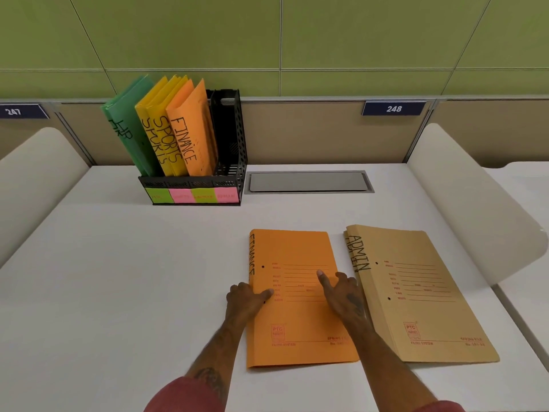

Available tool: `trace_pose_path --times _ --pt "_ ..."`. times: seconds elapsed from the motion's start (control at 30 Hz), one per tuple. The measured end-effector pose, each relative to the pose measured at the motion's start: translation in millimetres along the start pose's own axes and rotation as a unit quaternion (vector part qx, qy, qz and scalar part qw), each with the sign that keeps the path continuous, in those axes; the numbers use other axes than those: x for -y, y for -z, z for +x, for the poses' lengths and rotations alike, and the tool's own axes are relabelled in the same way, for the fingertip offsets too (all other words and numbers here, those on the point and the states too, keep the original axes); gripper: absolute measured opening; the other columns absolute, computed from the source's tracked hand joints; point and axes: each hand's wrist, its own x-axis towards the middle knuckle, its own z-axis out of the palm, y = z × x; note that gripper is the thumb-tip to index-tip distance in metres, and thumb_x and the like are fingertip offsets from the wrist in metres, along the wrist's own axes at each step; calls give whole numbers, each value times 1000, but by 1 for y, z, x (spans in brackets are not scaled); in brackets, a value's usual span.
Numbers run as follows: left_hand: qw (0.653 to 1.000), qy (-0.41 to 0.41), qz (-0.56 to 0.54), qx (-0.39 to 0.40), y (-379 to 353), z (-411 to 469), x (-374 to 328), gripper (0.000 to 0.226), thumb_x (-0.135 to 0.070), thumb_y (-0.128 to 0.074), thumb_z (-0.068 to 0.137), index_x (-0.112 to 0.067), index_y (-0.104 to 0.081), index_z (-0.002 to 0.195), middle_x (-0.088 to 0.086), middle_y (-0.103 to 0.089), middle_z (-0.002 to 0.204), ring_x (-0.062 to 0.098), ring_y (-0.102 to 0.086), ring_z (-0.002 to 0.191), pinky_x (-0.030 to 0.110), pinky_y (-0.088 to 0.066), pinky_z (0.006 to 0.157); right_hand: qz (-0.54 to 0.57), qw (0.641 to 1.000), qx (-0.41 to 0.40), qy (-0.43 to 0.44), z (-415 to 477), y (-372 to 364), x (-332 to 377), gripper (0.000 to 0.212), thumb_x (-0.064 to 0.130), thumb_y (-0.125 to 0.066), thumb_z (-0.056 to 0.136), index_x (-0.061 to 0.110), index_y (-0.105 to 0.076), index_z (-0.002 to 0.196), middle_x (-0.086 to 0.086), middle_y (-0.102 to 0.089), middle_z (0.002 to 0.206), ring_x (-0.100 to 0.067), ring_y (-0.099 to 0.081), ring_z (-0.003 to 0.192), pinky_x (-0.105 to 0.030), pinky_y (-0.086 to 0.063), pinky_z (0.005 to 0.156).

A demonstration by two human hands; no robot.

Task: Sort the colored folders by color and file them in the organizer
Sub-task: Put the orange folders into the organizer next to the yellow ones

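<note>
Nearest the camera: two forearms in red sleeves, reaching onto the white desk (pixel 118 278).

Left hand (pixel 248 297): fingers curled at the spine edge of the flat orange FINANCE folder (pixel 297 316), thumb on the cover. Contact, not a closed grip yet.

Right hand (pixel 341 292): spread open, fingers resting on the same folder's right side. Holds nothing.

Tan ADMIN folder (pixel 421 295): flat just beside, to the right, untouched.

Organizer (pixel 234 162), far left at the back: green HR, yellow SPORTS and one orange FINANCE folder upright; rightmost slot empty.

Likely step: lift the orange folder. Best to pinch the spine with the left hand, steady the open edge with the right so the leaves stay shut, then stand it against the filed FINANCE folder, spine forward.
</note>
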Motion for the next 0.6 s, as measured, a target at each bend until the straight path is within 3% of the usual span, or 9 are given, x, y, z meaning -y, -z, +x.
trace_pose_path --times 0.1,0.2,0.33,0.4,0.5,0.6 --pt "996 -13 -92 3 2 -6 0 69 -57 -82 68 -9 -65 114 9 -70 114 25 -69 99 42 -58 88 3 1000 7 1 1 2 2 89 79 -34 87 14 -42 148 -18 -45 146 -36 -48 131 -49 -46 103" --pt "986 -15 -164 -8 2 -12 0 60 -47 -89 64 -15 -58 104 7 -70 111 21 -70 91 36 -60 81 -2 1000 14 11 1 4 2 90 80 -33 87 14 -43 148 -17 -47 146 -35 -49 130 -48 -46 103" --pt "975 6 -222 3 7 -17 -1 77 -45 -88 67 -14 -45 123 4 -62 113 21 -66 92 27 -56 69 -7 999 30 23 2 7 4 87 78 -31 88 15 -42 148 -16 -48 146 -33 -51 129 -48 -47 103" --pt "972 0 -236 -6 9 -19 -2 74 -42 -87 69 -14 -45 123 3 -62 112 20 -66 89 24 -54 64 -11 999 41 30 2 7 8 87 78 -30 89 16 -41 148 -15 -48 147 -33 -51 130 -47 -46 104" --pt "970 -24 -242 -12 11 -21 -5 59 -38 -85 74 -16 -54 118 6 -68 117 20 -68 89 29 -58 70 -9 997 68 42 3 9 16 89 78 -30 89 15 -34 153 -17 -42 152 -35 -45 136 -49 -42 108" --pt "968 -47 -245 -26 20 -22 -17 62 -34 -83 77 -13 -52 127 8 -66 122 23 -68 98 38 -59 81 16 992 113 59 7 19 32 94 78 -33 90 13 -21 157 -17 -35 157 -36 -39 141 -49 -37 113"
